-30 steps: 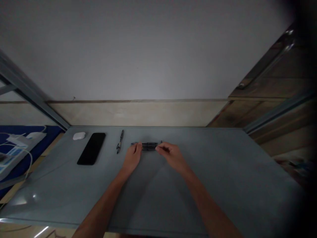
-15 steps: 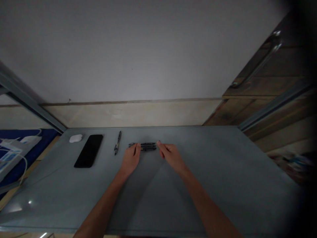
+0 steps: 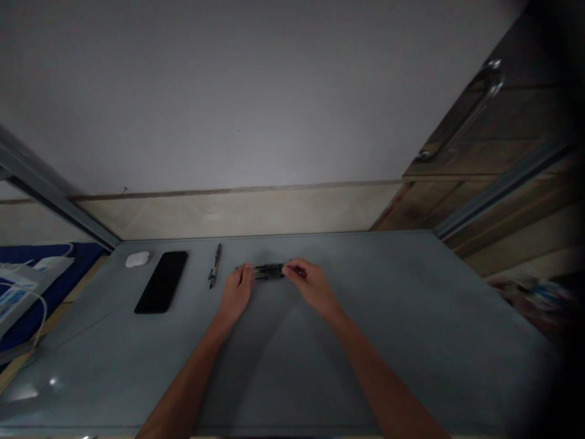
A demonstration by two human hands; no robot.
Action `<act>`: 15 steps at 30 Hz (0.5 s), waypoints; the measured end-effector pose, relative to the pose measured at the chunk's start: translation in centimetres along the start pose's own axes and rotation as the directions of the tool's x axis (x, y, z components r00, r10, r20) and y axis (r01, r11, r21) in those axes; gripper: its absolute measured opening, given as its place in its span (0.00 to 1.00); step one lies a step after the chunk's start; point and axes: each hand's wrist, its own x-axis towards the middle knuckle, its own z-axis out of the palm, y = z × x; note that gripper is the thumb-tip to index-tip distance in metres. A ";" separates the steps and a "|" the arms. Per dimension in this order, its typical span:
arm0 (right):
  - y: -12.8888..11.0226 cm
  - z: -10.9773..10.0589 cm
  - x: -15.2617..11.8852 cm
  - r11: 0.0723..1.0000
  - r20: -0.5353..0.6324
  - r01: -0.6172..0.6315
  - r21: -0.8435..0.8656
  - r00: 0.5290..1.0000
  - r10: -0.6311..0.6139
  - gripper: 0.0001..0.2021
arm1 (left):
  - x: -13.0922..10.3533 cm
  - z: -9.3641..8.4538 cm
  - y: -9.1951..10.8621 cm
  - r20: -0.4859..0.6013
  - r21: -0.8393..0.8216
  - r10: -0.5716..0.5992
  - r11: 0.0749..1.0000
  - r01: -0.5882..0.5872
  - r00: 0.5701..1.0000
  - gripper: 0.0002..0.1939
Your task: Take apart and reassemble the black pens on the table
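While the left hand holds the left end of the pens in a closed grip, the right hand pinches their right end over the desk; a separate pen lies leftward.

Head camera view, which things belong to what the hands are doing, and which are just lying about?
Judging by contact, likely part of the job:
- dark pens, side by side
- left hand, at their left ends
- right hand, at their right ends

Apparently just lying about:
- lone pen, untouched, though possibly related
- black phone
- small white case
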 end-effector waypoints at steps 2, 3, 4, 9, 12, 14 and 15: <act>-0.2 -0.1 -0.2 1.000 -0.015 -0.002 -0.026 1.000 0.001 0.18 | 0.0 -0.1 0.1 -0.007 0.039 0.042 0.998 -0.042 0.999 0.22; -0.3 -0.1 -0.3 0.999 -0.027 -0.008 -0.046 1.000 0.006 0.21 | -0.1 -0.1 0.1 -0.013 0.061 0.060 0.996 -0.059 0.998 0.22; -0.4 -0.1 -0.4 0.997 -0.036 -0.017 -0.069 0.999 0.015 0.24 | -0.1 -0.1 0.1 -0.017 0.082 0.071 0.994 -0.069 0.997 0.22; -0.7 0.2 -0.7 0.989 -0.037 -0.059 -0.134 0.998 0.054 0.27 | 0.0 -0.2 0.1 -0.008 0.155 0.091 0.984 -0.089 0.996 0.22; -0.6 0.7 -0.6 0.994 -0.039 -0.023 -0.102 0.999 0.020 0.20 | 0.1 -0.3 0.0 -0.025 0.125 0.069 0.990 -0.065 0.997 0.22; -0.5 0.9 -0.5 0.999 -0.029 0.013 -0.037 0.999 -0.014 0.13 | 0.2 -0.2 -0.2 -0.043 0.061 0.030 0.998 -0.027 0.999 0.22; -0.4 0.9 -0.4 1.000 -0.027 0.019 -0.002 0.999 -0.019 0.10 | 0.2 -0.1 -0.2 -0.049 0.027 0.006 1.000 -0.005 0.999 0.23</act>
